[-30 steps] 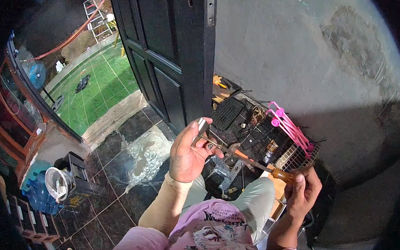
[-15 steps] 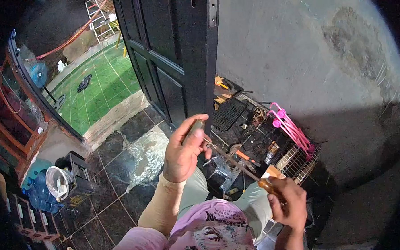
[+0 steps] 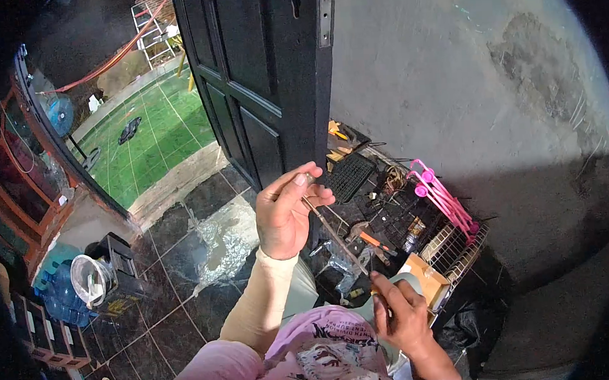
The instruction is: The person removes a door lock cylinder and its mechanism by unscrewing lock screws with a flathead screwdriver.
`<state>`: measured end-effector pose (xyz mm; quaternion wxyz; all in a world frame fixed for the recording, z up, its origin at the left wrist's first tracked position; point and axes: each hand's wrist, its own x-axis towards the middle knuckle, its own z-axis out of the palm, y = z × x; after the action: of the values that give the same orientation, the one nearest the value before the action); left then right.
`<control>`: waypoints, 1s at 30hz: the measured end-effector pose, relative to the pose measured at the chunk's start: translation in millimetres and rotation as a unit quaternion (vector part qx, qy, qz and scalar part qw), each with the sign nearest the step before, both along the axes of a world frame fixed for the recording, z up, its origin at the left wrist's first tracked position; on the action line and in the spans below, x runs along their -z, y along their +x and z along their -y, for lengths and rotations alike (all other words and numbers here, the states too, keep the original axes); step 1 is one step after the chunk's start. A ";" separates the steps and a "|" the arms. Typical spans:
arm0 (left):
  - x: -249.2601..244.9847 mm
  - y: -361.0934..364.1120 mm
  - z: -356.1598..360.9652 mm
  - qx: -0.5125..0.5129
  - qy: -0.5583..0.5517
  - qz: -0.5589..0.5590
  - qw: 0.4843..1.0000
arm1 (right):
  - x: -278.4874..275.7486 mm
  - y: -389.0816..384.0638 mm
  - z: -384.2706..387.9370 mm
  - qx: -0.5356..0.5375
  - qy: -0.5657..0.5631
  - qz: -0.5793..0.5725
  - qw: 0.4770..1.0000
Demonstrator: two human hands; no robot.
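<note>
My left hand [image 3: 283, 215] is raised in front of the door, pinching a small, dull metallic-looking piece [image 3: 309, 179] between thumb and fingers. My right hand [image 3: 402, 315] is lower, closed around the handle of a long, thin screwdriver [image 3: 340, 239]. Its shaft slants up and left, with its far end close below the small piece; whether they touch is unclear. The right fingers mostly hide the handle. Behind the hands stands the dark panelled door [image 3: 252, 77], with a keyhole and a metal lock plate [image 3: 325, 16] on its edge.
Tools and parts, including an orange-handled hammer [image 3: 373, 240], lie on the dark floor beside a wire basket [image 3: 457, 251], pink rods [image 3: 448, 201] and a cardboard box [image 3: 425, 280]. Left are a bucket [image 3: 91, 281] and shelf. A grey wall [image 3: 435, 69] rises right.
My right hand has moved left and down with the screwdriver, whose shaft now slants more steeply. My left hand has shifted slightly right, its fingers more spread. The cardboard box shows more.
</note>
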<state>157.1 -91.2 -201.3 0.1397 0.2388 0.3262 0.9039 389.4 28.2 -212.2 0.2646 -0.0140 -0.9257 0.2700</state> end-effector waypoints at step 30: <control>-15.1 19.3 -14.7 -0.012 -0.084 0.008 0.996 | 29.2 -0.2 -2.7 -0.064 -0.516 0.038 0.853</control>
<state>176.4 -76.5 -186.1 0.1513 0.2149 0.4024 0.8769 389.3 30.8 -241.5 0.1662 -0.0992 -0.6616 0.7245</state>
